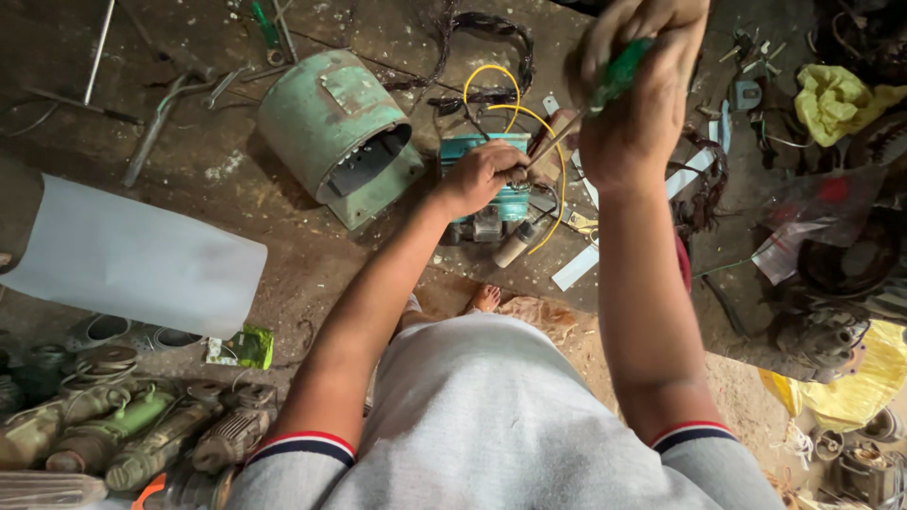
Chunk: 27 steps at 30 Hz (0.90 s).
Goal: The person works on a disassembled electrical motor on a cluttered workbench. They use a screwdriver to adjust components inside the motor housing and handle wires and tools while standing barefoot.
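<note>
The left hand hides the screwdriver tip and part of the teal motor.

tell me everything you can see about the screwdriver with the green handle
The screwdriver has a translucent green handle, plastic by its look, and a thin bare metal shaft. It slants down to the left from the right hand, which wraps the handle so only part of the green shows. Its tip meets the small teal motor unit at the fingers of the left hand, which seem to steady it there. The tip itself is hidden. Yellow wires loop close behind the shaft.
</note>
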Each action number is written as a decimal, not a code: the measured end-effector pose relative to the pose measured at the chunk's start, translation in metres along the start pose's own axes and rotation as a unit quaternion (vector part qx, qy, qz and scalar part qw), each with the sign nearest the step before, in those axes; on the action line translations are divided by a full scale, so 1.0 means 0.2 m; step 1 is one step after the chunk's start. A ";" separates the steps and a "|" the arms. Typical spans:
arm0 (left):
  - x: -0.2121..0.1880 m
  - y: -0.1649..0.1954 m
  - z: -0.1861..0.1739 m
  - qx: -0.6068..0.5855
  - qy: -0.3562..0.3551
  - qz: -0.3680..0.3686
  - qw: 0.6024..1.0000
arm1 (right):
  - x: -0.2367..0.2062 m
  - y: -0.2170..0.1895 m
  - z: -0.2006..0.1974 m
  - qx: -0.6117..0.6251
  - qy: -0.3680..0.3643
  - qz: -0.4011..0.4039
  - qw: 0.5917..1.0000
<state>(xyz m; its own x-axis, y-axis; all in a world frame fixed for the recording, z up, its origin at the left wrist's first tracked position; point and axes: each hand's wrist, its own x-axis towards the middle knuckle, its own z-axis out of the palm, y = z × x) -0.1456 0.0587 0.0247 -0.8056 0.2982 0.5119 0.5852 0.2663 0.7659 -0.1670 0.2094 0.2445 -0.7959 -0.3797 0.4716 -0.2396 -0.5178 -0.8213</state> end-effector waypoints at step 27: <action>0.01 0.01 -0.02 -0.010 0.026 -0.006 1.000 | 0.05 0.00 0.05 0.036 0.099 -0.010 0.994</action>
<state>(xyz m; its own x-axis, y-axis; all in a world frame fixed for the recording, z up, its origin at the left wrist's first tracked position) -0.1464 0.0575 0.0297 -0.8166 0.2468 0.5218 0.5740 0.2518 0.7792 -0.1687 0.1985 0.2530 -0.8874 -0.2136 0.4086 -0.2218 -0.5793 -0.7844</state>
